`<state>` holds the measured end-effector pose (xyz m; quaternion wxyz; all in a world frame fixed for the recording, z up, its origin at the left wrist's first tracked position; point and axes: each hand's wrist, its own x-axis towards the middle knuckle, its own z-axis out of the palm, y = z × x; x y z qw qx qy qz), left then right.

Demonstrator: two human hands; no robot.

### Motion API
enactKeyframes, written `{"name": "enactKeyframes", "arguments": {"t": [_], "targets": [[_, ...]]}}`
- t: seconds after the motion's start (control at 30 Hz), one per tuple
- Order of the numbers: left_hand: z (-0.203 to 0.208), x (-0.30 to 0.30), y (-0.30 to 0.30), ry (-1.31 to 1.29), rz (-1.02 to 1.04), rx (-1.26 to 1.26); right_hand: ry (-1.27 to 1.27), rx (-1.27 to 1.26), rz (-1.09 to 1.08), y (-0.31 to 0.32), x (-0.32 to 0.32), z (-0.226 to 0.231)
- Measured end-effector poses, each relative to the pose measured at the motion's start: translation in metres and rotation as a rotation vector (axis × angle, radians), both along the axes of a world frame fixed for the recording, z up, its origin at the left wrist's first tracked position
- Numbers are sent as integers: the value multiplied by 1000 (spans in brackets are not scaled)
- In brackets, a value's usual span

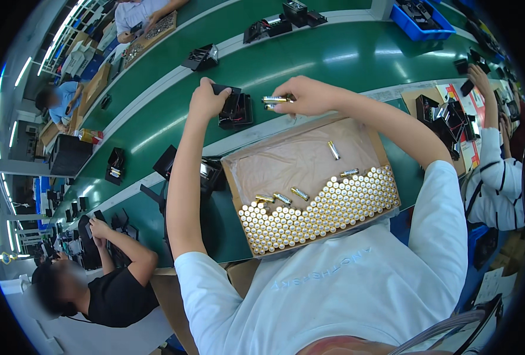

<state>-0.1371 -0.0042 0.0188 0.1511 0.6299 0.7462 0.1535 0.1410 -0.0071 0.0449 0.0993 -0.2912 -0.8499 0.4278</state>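
Observation:
My left hand (207,99) grips the left edge of a black plastic housing (236,112) with an open compartment and thin wires in it. Just to the right, my right hand (311,96) pinches a few AA-type batteries (274,100), their ends toward the housing but apart from it. Nearer to me lies a shallow cardboard box (298,158) with a paper lining. Rows of upright batteries (327,207) fill its near half, and several loose ones, such as a single battery (333,150), lie on the bare lining.
Further black housings stand on the green conveyor (310,71) and beside my left arm. A blue bin (422,21) sits at the far right. A co-worker in black (117,296) works at left. Another person's striped sleeve (493,183) and more housings (446,121) are at right.

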Motion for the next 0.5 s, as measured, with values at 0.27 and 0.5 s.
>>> {"name": "enactKeyframes", "arguments": {"t": [0.27, 0.5], "targets": [[3, -17, -16, -623, 21, -69, 224, 705, 93, 53, -70, -6], [-10, -32, -17, -1407, 90, -141, 173, 1102, 470, 74, -123, 7]]}}
